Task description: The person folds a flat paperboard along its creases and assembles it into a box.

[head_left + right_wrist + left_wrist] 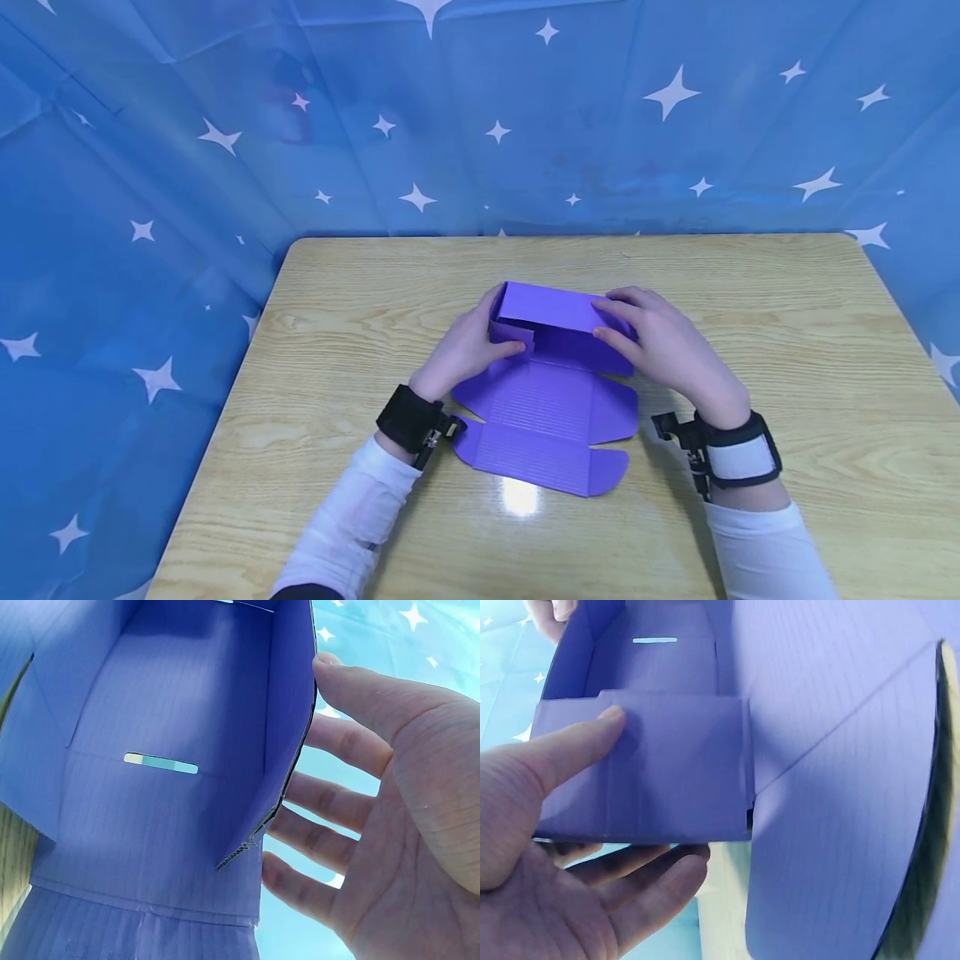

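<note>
A purple cardboard box (pixel 555 308), partly folded up, stands on the table with its lid panel (pixel 536 404) spread flat toward me. My left hand (pixel 468 342) grips the box's left end: the thumb presses a folded end flap (pixel 679 765) from inside, and the other fingers lie behind it. At the right end, my right hand (pixel 667 337) holds the raised wall (pixel 289 697), thumb at its edge and fingers along the outer face. The right wrist view shows a narrow slot through the cardboard. Parts of the left fingers are hidden behind the flap.
Rounded side flaps (pixel 615 408) stick out from the lid panel. The wooden table (pixel 345 333) extends on both sides of the box. A blue cloth with white stars (pixel 450 125) hangs behind the table and along its left side.
</note>
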Demonstrator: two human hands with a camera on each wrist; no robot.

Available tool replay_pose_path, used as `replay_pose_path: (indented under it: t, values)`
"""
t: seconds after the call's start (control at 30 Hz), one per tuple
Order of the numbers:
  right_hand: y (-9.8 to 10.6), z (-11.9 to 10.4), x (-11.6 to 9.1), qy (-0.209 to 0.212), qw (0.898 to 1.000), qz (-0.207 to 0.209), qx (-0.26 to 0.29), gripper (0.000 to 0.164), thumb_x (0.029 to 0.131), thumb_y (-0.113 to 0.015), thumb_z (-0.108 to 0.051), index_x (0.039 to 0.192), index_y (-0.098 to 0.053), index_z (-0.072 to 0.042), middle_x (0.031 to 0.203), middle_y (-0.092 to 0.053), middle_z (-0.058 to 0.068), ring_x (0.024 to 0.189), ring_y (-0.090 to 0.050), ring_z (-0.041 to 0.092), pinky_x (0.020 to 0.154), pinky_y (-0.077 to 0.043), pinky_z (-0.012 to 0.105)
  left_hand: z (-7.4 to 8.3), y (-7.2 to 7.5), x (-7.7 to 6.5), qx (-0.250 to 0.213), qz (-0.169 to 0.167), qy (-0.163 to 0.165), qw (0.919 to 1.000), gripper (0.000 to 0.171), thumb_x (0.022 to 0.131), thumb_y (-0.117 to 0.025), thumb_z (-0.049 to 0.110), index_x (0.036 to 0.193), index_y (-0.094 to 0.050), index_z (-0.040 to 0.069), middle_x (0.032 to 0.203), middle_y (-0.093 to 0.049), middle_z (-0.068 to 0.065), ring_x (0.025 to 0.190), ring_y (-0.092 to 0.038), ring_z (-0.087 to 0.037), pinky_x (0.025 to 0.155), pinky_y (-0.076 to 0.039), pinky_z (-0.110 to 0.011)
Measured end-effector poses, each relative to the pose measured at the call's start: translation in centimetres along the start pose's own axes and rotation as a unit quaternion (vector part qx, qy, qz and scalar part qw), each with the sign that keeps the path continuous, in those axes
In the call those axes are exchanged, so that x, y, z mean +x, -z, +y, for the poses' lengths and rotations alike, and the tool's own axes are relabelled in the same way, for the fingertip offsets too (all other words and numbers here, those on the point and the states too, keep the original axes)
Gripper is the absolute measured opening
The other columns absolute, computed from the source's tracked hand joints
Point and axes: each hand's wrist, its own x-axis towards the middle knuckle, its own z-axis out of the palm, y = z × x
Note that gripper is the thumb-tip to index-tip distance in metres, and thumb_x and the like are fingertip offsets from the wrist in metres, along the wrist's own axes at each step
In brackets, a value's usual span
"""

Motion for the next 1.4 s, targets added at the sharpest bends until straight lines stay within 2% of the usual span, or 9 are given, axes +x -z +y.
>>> replay_pose_path:
  t: [0.17,0.37,0.53,0.73,1.0,1.23,1.4]
  values:
    - [0.0,-0.1,0.0,0.003,1.0,0.0,0.0,0.045,0.104,-0.067,-0.026,0.143,-0.064,-0.003,0.144,-0.062,0.026,0.136,-0.058,0.046,0.114,-0.048,0.062,-0.1,-0.4,0.4,-0.023,0.028,0.017,0.9992,0.09,0.093,-0.082,0.029,0.163,-0.029,0.008,0.154,-0.058,-0.021,0.141,-0.059,-0.037,0.117,-0.05,-0.051]
    - [0.0,-0.1,-0.1,0.01,1.0,-0.006,0.002,0.046,0.104,-0.067,-0.026,0.144,-0.064,-0.004,0.145,-0.061,0.026,0.137,-0.057,0.046,0.115,-0.047,0.062,-0.2,-0.8,0.5,-0.037,0.057,0.017,0.9975,0.076,0.092,-0.082,0.022,0.153,-0.038,0.007,0.148,-0.061,-0.024,0.136,-0.063,-0.038,0.113,-0.052,-0.05]
    - [-0.1,-0.1,-0.1,0.015,1.0,-0.003,0.002,0.045,0.103,-0.068,-0.025,0.143,-0.064,-0.004,0.144,-0.061,0.026,0.135,-0.058,0.046,0.114,-0.048,0.062,-0.3,-1.0,0.4,-0.015,0.073,0.002,0.9972,0.074,0.095,-0.078,0.02,0.156,-0.04,0.005,0.147,-0.063,-0.023,0.135,-0.064,-0.038,0.113,-0.053,-0.05]
    - [-0.2,-0.1,0.0,0.02,1.0,0.001,0.001,0.045,0.103,-0.069,-0.025,0.143,-0.065,-0.004,0.143,-0.062,0.026,0.134,-0.059,0.046,0.114,-0.048,0.062,-0.3,-1.1,0.5,0.012,0.083,-0.02,0.9963,0.064,0.096,-0.075,0.017,0.152,-0.048,0.001,0.144,-0.066,-0.021,0.137,-0.063,-0.036,0.116,-0.052,-0.048]
    - [-0.2,0.0,0.1,0.026,1.0,0.004,0.003,0.045,0.102,-0.07,-0.025,0.142,-0.065,-0.004,0.141,-0.063,0.025,0.133,-0.06,0.046,0.112,-0.049,0.061,-0.2,-1.4,0.5,0.023,0.104,-0.026,0.994,0.055,0.096,-0.069,0.006,0.148,-0.051,-0.001,0.138,-0.068,-0.023,0.133,-0.065,-0.036,0.112,-0.055,-0.048]
    - [-0.2,-0.1,0.1,0.033,0.999,0.007,0.003,0.044,0.102,-0.07,-0.024,0.14,-0.066,-0.003,0.14,-0.064,0.026,0.131,-0.061,0.046,0.112,-0.05,0.061,-0.1,-1.6,0.6,0.018,0.108,-0.019,0.9938,0.051,0.096,-0.065,0.002,0.146,-0.052,-0.003,0.138,-0.067,-0.024,0.133,-0.065,-0.037,0.113,-0.054,-0.049]
    - [-0.1,-0.3,0.2,0.029,1.0,0.003,0.003,0.045,0.102,-0.07,-0.025,0.141,-0.066,-0.003,0.141,-0.063,0.026,0.133,-0.06,0.046,0.113,-0.049,0.061,-0.2,-1.7,0.8,0.022,0.112,-0.016,0.9933,0.051,0.094,-0.065,-0.001,0.143,-0.053,-0.003,0.134,-0.069,-0.024,0.129,-0.067,-0.037,0.108,-0.056,-0.049]
